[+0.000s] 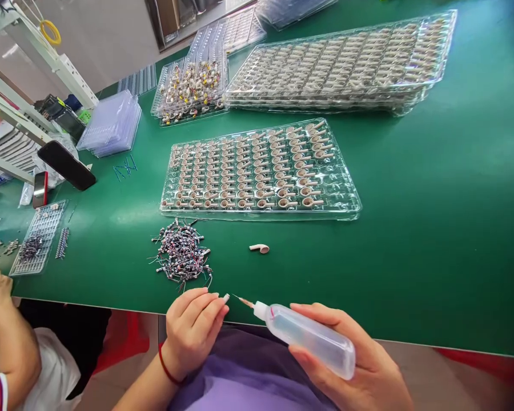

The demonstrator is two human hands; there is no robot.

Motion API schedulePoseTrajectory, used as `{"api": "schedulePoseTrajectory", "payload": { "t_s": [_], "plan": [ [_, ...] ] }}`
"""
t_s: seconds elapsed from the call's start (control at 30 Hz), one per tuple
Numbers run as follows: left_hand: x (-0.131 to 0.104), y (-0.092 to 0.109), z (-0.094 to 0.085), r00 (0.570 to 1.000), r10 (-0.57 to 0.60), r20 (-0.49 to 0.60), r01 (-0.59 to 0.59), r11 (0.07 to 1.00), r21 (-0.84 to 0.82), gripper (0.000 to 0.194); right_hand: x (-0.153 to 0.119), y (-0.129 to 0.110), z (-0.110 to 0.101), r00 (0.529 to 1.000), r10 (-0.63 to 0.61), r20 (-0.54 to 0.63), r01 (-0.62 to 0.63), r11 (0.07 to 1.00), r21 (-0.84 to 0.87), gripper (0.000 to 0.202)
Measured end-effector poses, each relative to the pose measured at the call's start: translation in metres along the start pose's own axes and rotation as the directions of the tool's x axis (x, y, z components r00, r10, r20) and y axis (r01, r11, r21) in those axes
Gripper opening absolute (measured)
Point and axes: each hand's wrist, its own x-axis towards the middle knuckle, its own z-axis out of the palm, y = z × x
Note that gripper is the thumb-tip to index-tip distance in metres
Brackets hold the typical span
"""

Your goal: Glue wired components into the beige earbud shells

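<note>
My left hand [195, 328], with a red band at the wrist, pinches a small pale part [226, 298] at its fingertips. My right hand [355, 359] is wrapped round a translucent squeeze bottle [312, 339]. The bottle's thin needle tip [243, 301] points left, close to the small part, with a slight gap between them. One beige earphone shell [260, 249] lies on the green table beyond the needle. A pile of small wired components [182, 251] sits just beyond my left hand. Behind these, a clear tray [346, 200] holds rows of beige shells.
Stacked trays of shells [342, 63] and a tray of wired parts [191, 88] stand at the back. Clear lids [111, 123], a black phone [66, 165] and a smaller parts tray [47, 234] are at left. Another person's arm [15, 337] rests at the table's left edge.
</note>
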Motion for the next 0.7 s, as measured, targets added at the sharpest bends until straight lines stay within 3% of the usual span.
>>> {"api": "schedulePoseTrajectory", "payload": {
  "t_s": [0.17,0.27,0.3,0.33,0.4,0.47,0.5,0.57,0.7],
  "plan": [
    [0.0,0.001,-0.002,0.998,-0.057,-0.004,0.057,0.995,-0.076,0.026,0.002,-0.001,-0.001,1.0,-0.004,-0.006,0.004,1.0,0.012,0.032],
    [0.002,0.007,-0.007,0.966,-0.256,0.02,0.254,0.939,-0.234,0.024,0.003,-0.006,-0.003,0.999,0.036,-0.022,-0.033,0.995,0.093,0.034],
    [0.003,0.011,-0.009,0.928,-0.368,0.063,0.369,0.876,-0.311,0.02,0.003,-0.007,-0.003,0.998,0.056,-0.025,-0.052,0.991,0.122,0.035],
    [0.004,0.015,-0.01,0.861,-0.49,0.135,0.501,0.771,-0.393,0.015,0.002,-0.009,-0.003,0.997,0.074,-0.026,-0.069,0.987,0.148,0.037],
    [0.007,0.022,-0.012,0.644,-0.683,0.346,0.738,0.432,-0.519,0.012,0.002,-0.011,-0.001,0.996,0.09,-0.022,-0.085,0.98,0.178,0.039],
    [0.009,0.028,-0.013,0.417,-0.73,0.542,0.83,0.063,-0.554,0.023,0.001,-0.011,0.001,0.997,0.078,-0.014,-0.075,0.983,0.169,0.039],
    [0.011,0.029,-0.014,0.339,-0.72,0.606,0.833,-0.069,-0.549,0.029,0.001,-0.01,0.002,0.998,0.061,-0.01,-0.059,0.986,0.153,0.038],
    [0.013,0.03,-0.014,0.26,-0.699,0.667,0.817,-0.209,-0.538,0.037,0.001,-0.005,0.002,1.0,0.009,0.008,-0.009,0.993,0.116,0.034],
    [0.017,0.029,-0.014,0.227,-0.685,0.693,0.809,-0.264,-0.526,0.04,0.005,0.009,-0.004,0.981,-0.15,0.126,0.142,0.987,0.071,0.028]
  ]
}}
